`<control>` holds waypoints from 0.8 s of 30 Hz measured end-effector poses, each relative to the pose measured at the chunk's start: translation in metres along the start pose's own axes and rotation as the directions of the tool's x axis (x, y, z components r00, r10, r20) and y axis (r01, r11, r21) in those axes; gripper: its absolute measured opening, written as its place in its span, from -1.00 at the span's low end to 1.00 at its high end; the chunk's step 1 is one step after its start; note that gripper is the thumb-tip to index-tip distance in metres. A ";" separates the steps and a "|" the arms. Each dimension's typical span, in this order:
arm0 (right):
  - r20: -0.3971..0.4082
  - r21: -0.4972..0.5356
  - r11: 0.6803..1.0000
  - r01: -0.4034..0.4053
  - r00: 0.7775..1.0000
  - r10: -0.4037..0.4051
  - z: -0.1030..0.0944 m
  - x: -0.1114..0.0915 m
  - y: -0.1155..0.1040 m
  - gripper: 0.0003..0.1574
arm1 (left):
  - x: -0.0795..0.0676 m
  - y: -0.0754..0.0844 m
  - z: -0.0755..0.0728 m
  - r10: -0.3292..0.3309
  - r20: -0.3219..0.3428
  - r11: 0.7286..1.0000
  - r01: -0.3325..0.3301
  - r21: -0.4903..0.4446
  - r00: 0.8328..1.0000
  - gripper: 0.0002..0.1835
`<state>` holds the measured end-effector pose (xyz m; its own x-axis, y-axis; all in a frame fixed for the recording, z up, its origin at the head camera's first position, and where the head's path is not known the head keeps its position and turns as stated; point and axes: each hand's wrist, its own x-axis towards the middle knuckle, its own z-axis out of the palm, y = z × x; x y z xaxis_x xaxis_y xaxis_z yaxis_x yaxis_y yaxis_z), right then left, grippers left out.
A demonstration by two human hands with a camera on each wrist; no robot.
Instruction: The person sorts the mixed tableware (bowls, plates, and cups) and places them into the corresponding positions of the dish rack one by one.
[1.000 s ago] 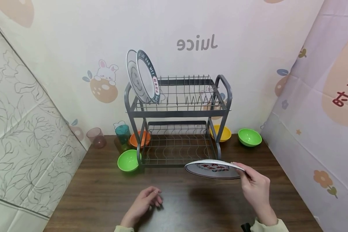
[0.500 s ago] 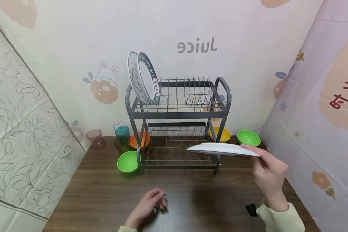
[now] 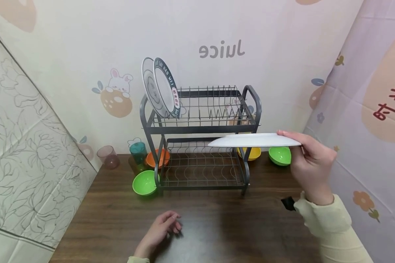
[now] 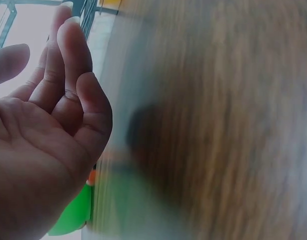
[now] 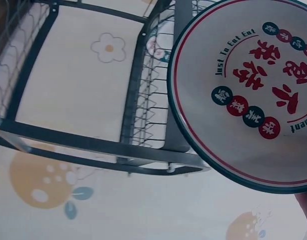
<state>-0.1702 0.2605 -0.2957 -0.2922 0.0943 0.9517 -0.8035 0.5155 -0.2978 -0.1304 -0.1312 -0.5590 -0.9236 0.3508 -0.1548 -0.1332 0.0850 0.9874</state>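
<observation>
Our plate (image 3: pixel 255 140) has risen since the last frame: we're pinching its right edge in our right hand (image 3: pixel 312 162), so it sticks out leftward, edge-on, before the rack (image 3: pixel 200 130). Our left hand (image 3: pixel 161 228), farther off, lies loose.

A round plate (image 5: pixel 253 95) with a dark green rim and a red line inside it fills the upper right, its face showing large red Chinese characters, small green and red discs, and the green words "Just To Eat Eat"; the right frame edge cuts it off. A sliver of the right hand (image 5: pixel 306 207) shows just below its rim. Behind, a dark metal dish rack (image 5: pixel 108 146) appears turned sideways, a patterned dish (image 5: pixel 164 37) partly visible among its wires. The pale wall covering (image 5: pixel 143 210) carries an outlined flower and orange fruit prints
</observation>
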 end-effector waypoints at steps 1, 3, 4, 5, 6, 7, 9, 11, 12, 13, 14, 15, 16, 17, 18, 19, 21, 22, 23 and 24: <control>-0.001 0.006 1.000 0.006 1.000 -0.006 0.002 0.004 0.000 -0.77 | -0.001 0.000 -0.001 0.000 -0.006 1.000 0.000 -0.002 1.000 -0.60; -0.003 0.013 1.000 0.017 1.000 -0.017 0.005 0.014 -0.002 -0.76 | -0.002 0.001 -0.004 0.000 -0.018 1.000 0.000 -0.003 1.000 -0.59; -0.011 0.023 0.999 0.023 1.000 -0.023 0.008 0.019 -0.003 -0.76 | -0.003 0.001 -0.005 0.000 -0.025 1.000 0.000 -0.001 1.000 -0.59; -0.019 0.032 0.999 0.033 0.999 -0.032 0.011 0.025 -0.005 -0.77 | -0.004 0.002 -0.006 0.001 -0.031 1.000 -0.001 0.000 1.000 -0.59; -0.029 0.046 0.998 0.044 0.999 -0.042 0.014 0.031 -0.007 -0.77 | -0.004 0.002 -0.007 0.003 -0.034 1.000 -0.003 0.003 0.999 -0.59; -0.044 0.059 0.996 0.060 0.997 -0.057 0.018 0.037 -0.008 -0.78 | -0.004 0.001 -0.007 0.002 -0.035 1.000 -0.002 0.002 0.999 -0.59; -0.077 0.072 0.993 0.093 0.993 -0.087 0.026 0.051 -0.011 -0.80 | -0.004 0.001 -0.009 -0.004 -0.038 1.000 0.004 0.007 0.999 -0.59; -0.108 0.071 0.990 0.126 0.987 -0.117 0.035 0.064 -0.011 -0.81 | -0.004 0.000 -0.011 -0.005 -0.039 1.000 0.005 0.006 0.999 -0.58; -0.117 0.064 0.988 0.139 0.985 -0.130 0.039 0.071 -0.010 -0.80 | -0.004 -0.001 -0.011 -0.006 -0.041 1.000 0.006 0.005 0.999 -0.58; -0.117 0.053 0.987 0.150 0.983 -0.143 0.042 0.076 -0.009 -0.80 | -0.003 -0.001 -0.012 -0.010 -0.042 1.000 0.010 0.001 0.999 -0.58; -0.107 0.042 0.987 0.157 0.983 -0.151 0.044 0.082 -0.007 -0.79 | -0.003 -0.001 -0.012 -0.012 -0.043 1.000 0.012 -0.001 0.999 -0.58; -0.088 0.032 0.986 0.161 0.984 -0.157 0.047 0.087 -0.005 -0.77 | -0.003 -0.002 -0.012 -0.014 -0.044 1.000 0.014 -0.004 0.999 -0.57; -0.068 0.019 0.986 0.163 0.985 -0.162 0.049 0.091 -0.002 -0.76 | -0.003 -0.002 -0.012 -0.015 -0.045 1.000 0.014 -0.006 0.999 -0.57; -0.045 0.005 0.986 0.168 0.985 -0.167 0.051 0.095 0.001 -0.75 | -0.003 -0.002 -0.012 -0.015 -0.046 1.000 0.015 -0.009 0.999 -0.57; -0.019 0.008 0.985 0.171 0.985 -0.171 0.053 0.098 0.005 -0.75 | -0.003 -0.003 -0.012 -0.017 -0.047 1.000 0.016 -0.012 0.999 -0.56; 0.008 0.012 0.984 0.176 0.984 -0.177 0.055 0.102 0.008 -0.74 | -0.004 -0.003 -0.012 -0.017 -0.048 1.000 0.016 -0.014 0.999 -0.56; 0.039 0.009 0.980 0.201 0.979 -0.201 0.060 0.107 0.016 -0.73 | -0.006 -0.003 -0.013 -0.018 -0.054 1.000 0.018 -0.014 0.998 -0.57; 0.049 0.007 0.975 0.222 0.974 -0.222 0.063 0.110 0.019 -0.73 | -0.007 -0.003 -0.015 -0.021 -0.058 1.000 0.020 -0.013 0.998 -0.57; 0.063 0.010 0.969 0.247 0.967 -0.247 0.066 0.112 0.022 -0.72 | -0.008 -0.003 -0.016 -0.023 -0.064 1.000 0.022 -0.013 0.998 -0.58; 0.077 0.014 0.961 0.276 0.958 -0.276 0.069 0.115 0.024 -0.72 | -0.010 -0.003 -0.018 -0.024 -0.069 1.000 0.024 -0.013 0.997 -0.58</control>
<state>-0.2590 0.2251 -0.1988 -0.0980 -0.1181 0.9882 -0.8600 0.5097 -0.0244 -0.1274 -0.1513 -0.5600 -0.9426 0.2837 -0.1762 -0.1595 0.0814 0.9838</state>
